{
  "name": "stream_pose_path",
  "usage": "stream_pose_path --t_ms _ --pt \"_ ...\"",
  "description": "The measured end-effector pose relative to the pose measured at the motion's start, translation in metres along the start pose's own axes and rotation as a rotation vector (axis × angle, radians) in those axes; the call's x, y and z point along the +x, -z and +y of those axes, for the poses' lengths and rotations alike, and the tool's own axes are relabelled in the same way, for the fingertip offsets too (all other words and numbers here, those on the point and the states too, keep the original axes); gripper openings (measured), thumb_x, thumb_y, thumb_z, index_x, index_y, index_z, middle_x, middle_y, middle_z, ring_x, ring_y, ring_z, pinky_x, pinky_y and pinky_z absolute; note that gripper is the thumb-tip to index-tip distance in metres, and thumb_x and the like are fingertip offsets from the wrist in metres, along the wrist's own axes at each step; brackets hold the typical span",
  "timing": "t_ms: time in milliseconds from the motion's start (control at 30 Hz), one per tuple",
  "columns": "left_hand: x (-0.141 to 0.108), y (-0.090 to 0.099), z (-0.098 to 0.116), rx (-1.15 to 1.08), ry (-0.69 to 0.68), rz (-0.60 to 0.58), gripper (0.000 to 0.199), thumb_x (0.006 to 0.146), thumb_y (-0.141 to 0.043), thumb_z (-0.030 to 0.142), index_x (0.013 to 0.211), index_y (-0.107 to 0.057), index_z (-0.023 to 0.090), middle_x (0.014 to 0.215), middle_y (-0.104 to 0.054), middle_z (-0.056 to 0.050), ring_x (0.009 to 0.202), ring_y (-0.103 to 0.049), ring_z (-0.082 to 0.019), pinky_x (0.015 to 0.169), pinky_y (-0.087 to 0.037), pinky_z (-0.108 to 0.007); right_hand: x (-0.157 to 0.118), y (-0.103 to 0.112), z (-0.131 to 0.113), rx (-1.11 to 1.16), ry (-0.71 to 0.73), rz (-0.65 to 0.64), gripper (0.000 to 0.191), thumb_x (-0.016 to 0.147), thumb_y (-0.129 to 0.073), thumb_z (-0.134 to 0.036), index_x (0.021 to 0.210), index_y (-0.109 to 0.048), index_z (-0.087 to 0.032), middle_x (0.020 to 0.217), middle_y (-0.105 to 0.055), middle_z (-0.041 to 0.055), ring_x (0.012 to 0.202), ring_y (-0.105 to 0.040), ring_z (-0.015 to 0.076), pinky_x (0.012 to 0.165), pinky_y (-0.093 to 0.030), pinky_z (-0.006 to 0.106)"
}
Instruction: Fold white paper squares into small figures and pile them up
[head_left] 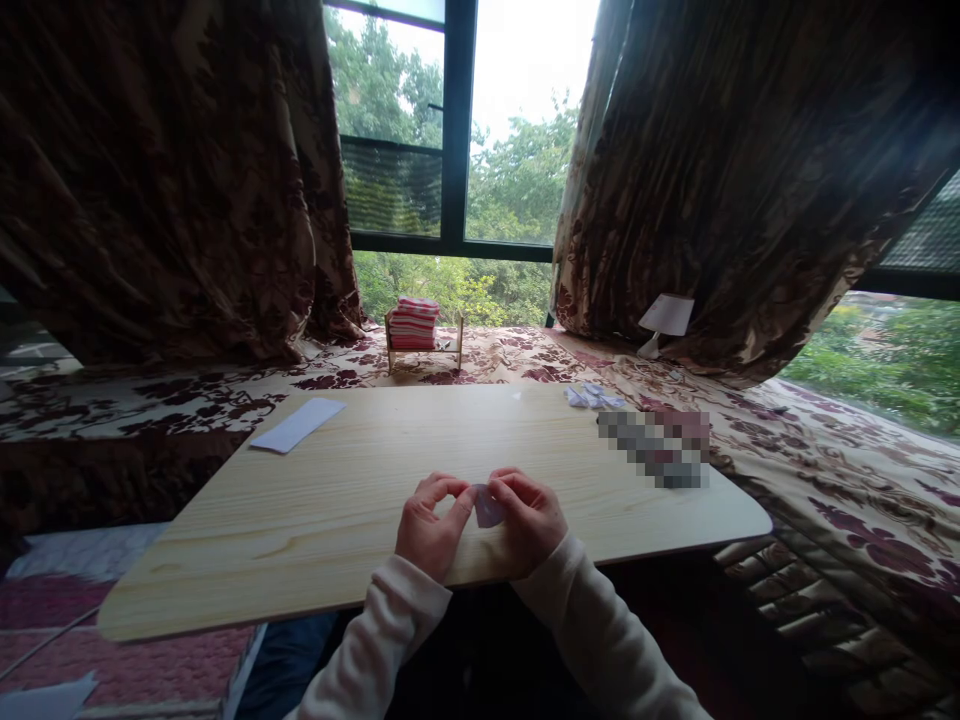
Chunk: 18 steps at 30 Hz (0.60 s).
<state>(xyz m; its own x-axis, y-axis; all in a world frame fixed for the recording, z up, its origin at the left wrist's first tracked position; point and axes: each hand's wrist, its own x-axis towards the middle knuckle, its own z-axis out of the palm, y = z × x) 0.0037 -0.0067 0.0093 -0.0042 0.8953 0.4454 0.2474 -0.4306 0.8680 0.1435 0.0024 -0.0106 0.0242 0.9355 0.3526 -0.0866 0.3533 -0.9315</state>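
Between my two hands, just above the near edge of the table, is a small pale piece of paper (490, 507). My left hand (433, 522) pinches its upper left corner between thumb and forefinger. At its right side my right hand (527, 515) grips it, thumb and fingers pressed together. The paper looks folded, though its exact shape is partly covered by my fingers. Both wrists rest in white sleeves close to the table edge.
Pale wooden table (322, 530). White paper strips (298, 425) lie at its far left; small folded paper pieces (594, 396) sit at the far right beside a pixelated patch. Beyond stand a small rack with red-striped cloths (414, 324) and a white lamp (667, 315).
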Motion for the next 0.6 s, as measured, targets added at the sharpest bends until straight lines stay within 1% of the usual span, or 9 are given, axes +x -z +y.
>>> stream_pose_path --t_ms 100,233,267,333,400,433,500,600 --pt "0.0 0.001 0.001 -0.001 0.003 -0.01 0.014 0.073 -0.058 0.029 0.066 -0.064 0.018 0.072 -0.06 -0.002 0.077 -0.056 -0.017 0.075 -0.042 -0.028 0.0 0.001 -0.002 -0.01 -0.002 0.0 0.03 0.08 -0.053 -0.038 0.062 -0.061 -0.015 0.073 -0.053 0.0019 0.061 -0.048 0.0111 0.053 -0.038 0.023" --pt "0.0 0.003 0.001 -0.034 -0.005 -0.047 0.014 0.073 -0.058 0.028 0.066 -0.064 0.018 0.074 -0.06 -0.003 0.077 -0.056 -0.017 0.075 -0.042 -0.028 0.001 0.001 -0.004 -0.036 0.004 -0.008 0.031 0.078 -0.055 -0.04 0.06 -0.061 -0.015 0.073 -0.053 0.0024 0.061 -0.049 0.0116 0.052 -0.038 0.024" --pt "0.0 0.003 0.001 -0.056 -0.007 -0.058 0.014 0.072 -0.059 0.028 0.066 -0.065 0.018 0.074 -0.06 -0.003 0.077 -0.056 -0.017 0.075 -0.042 -0.027 0.002 0.001 -0.004 -0.049 -0.008 0.014 0.03 0.077 -0.055 -0.04 0.062 -0.062 -0.015 0.073 -0.054 0.0026 0.061 -0.049 0.0117 0.052 -0.038 0.024" --pt "-0.001 0.003 -0.001 -0.109 -0.001 -0.055 0.014 0.072 -0.06 0.029 0.066 -0.065 0.017 0.074 -0.059 -0.003 0.077 -0.055 -0.017 0.074 -0.043 -0.027 0.002 0.001 -0.002 -0.063 -0.042 0.097 0.028 0.076 -0.056 -0.042 0.07 -0.063 -0.016 0.071 -0.056 0.0027 0.06 -0.05 0.0124 0.052 -0.039 0.024" --pt "-0.001 0.002 -0.003 -0.156 0.037 -0.006 0.015 0.072 -0.06 0.031 0.066 -0.065 0.017 0.073 -0.059 -0.002 0.075 -0.056 -0.016 0.071 -0.043 -0.026 0.002 0.002 -0.001 -0.063 -0.052 0.183 0.027 0.077 -0.055 -0.042 0.081 -0.064 -0.017 0.071 -0.058 0.0028 0.062 -0.051 0.0135 0.053 -0.041 0.025" --pt "-0.001 0.002 -0.004 -0.173 0.074 0.035 0.016 0.071 -0.061 0.032 0.066 -0.064 0.017 0.071 -0.059 -0.002 0.074 -0.056 -0.016 0.07 -0.044 -0.025 0.001 0.002 -0.001 -0.065 -0.038 0.203 0.026 0.077 -0.055 -0.04 0.085 -0.063 -0.017 0.072 -0.059 0.003 0.064 -0.052 0.0141 0.054 -0.042 0.025" --pt "0.0 0.001 -0.006 -0.191 0.155 0.127 0.018 0.07 -0.061 0.033 0.066 -0.064 0.016 0.068 -0.061 -0.001 0.07 -0.056 -0.016 0.066 -0.044 -0.025 -0.001 0.001 -0.004 -0.095 0.034 0.184 0.022 0.079 -0.054 -0.036 0.088 -0.061 -0.018 0.078 -0.06 0.0042 0.069 -0.054 0.0151 0.058 -0.044 0.026" --pt "0.0 0.001 -0.008 -0.205 0.213 0.218 0.018 0.068 -0.062 0.034 0.065 -0.062 0.016 0.063 -0.062 0.0 0.065 -0.057 -0.015 0.064 -0.043 -0.025 -0.006 -0.003 -0.011 -0.212 0.182 0.087 0.014 0.077 -0.056 -0.027 0.088 -0.059 -0.019 0.09 -0.057 0.0058 0.078 -0.056 0.0168 0.063 -0.045 0.028"
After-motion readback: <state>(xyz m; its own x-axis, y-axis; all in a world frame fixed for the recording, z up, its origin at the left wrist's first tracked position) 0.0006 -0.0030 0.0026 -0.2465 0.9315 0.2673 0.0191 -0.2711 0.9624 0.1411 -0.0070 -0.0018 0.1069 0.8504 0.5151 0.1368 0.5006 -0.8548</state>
